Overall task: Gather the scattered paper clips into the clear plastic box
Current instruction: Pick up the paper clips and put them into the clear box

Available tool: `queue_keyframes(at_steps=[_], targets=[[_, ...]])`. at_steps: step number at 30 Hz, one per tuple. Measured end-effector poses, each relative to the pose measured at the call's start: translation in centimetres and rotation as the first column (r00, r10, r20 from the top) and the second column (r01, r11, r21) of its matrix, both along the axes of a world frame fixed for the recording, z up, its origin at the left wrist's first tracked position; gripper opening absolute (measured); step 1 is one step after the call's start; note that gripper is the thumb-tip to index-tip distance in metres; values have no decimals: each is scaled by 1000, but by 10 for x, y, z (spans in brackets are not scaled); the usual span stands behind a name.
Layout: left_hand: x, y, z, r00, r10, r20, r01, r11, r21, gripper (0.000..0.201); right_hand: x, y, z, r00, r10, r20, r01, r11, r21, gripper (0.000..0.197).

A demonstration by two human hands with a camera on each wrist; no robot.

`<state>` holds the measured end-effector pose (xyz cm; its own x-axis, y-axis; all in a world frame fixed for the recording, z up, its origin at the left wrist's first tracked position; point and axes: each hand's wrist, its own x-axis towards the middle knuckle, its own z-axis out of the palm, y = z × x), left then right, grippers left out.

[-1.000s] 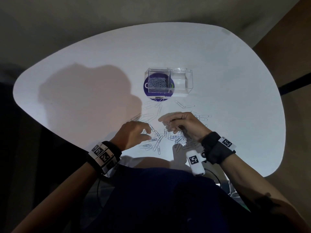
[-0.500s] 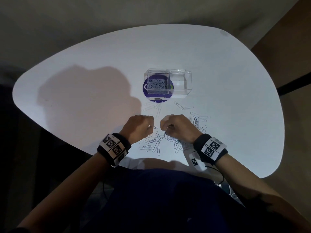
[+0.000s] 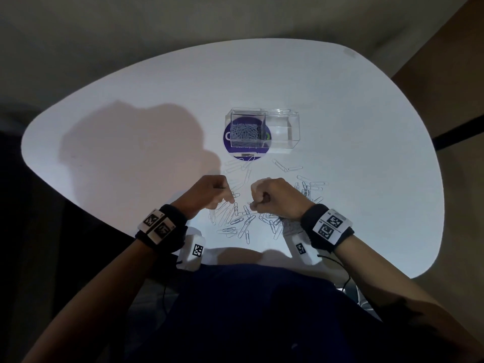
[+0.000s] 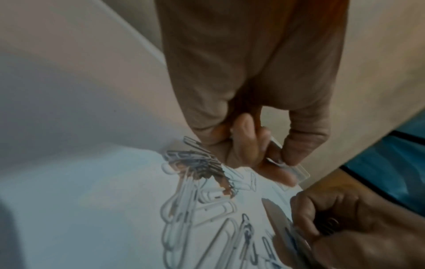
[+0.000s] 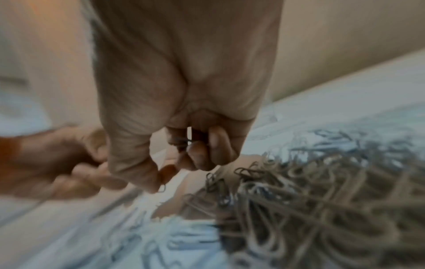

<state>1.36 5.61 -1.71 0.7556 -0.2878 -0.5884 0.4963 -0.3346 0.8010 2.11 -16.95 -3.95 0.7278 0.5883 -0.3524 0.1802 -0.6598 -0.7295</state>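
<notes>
Hovering low over the desk, both hands are curled. Right hand: grip closed round clips, wire showing between its fingers. Left hand: grip pinched together, thumb to fingertips; whether it holds a clip, cannot tell. Loose clips lie scattered under and around both hands. Box sits farther back, on a purple disc, left compartment holding clips.

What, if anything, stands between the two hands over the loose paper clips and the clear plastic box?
Nothing visible does. Between the hands and the clear plastic box lie only flat loose paper clips on the white table; the box's top looks open.
</notes>
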Motion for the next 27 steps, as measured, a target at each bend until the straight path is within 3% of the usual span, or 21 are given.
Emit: queue_keyframes(at_steps=[2, 5, 6, 10, 14, 16, 18, 19, 21, 23, 25, 27], targets=[[-1, 2, 0, 999, 13, -34, -16, 997, -80, 17, 0, -5, 5, 966, -178, -186, 214, 958, 193, 29], [-2, 3, -3, 993, 47, -105, -59, 992, -116, 31, 4, -8, 13, 861, -340, -379, 443, 866, 230, 13], [-1, 2, -3, 992, 49, -119, -62, 991, -116, 32, 5, -9, 15, 833, -340, -437, 473, 846, 244, 8], [0, -1, -4, 983, 91, -157, -119, 977, -179, 23, 6, -10, 18, 741, -317, -592, 577, 751, 320, 28], [-2, -4, -4, 961, 146, -234, -194, 962, -194, 23, 4, -5, 23, 657, -305, -690, 672, 652, 351, 16], [-2, -8, -2, 973, 125, -195, -143, 986, -81, 21, 3, -2, 21, 673, -292, -680, 651, 669, 358, 17], [-5, -10, -6, 998, 31, -58, -22, 989, 143, 30, 1, 3, 17, 713, -283, -642, 609, 703, 367, 17], [-7, -8, -11, 993, -101, 68, 77, 953, 294, 37, 0, 5, 16, 723, -277, -633, 597, 711, 371, 15], [-14, -4, -19, 886, -391, 247, 210, 816, 538, 43, -3, 11, 17, 732, -277, -623, 590, 715, 375, 15], [-20, 2, -24, 834, -477, 277, 214, 743, 634, 42, -4, 15, 18, 766, -310, -564, 562, 750, 350, 22], [-23, 6, -25, 832, -483, 272, 206, 725, 658, 43, -3, 19, 10, 874, -336, -350, 435, 863, 258, 29], [-23, 9, -22, 828, -485, 282, 206, 730, 651, 43, -2, 21, 0, 954, -283, -104, 289, 956, 49, 30]])
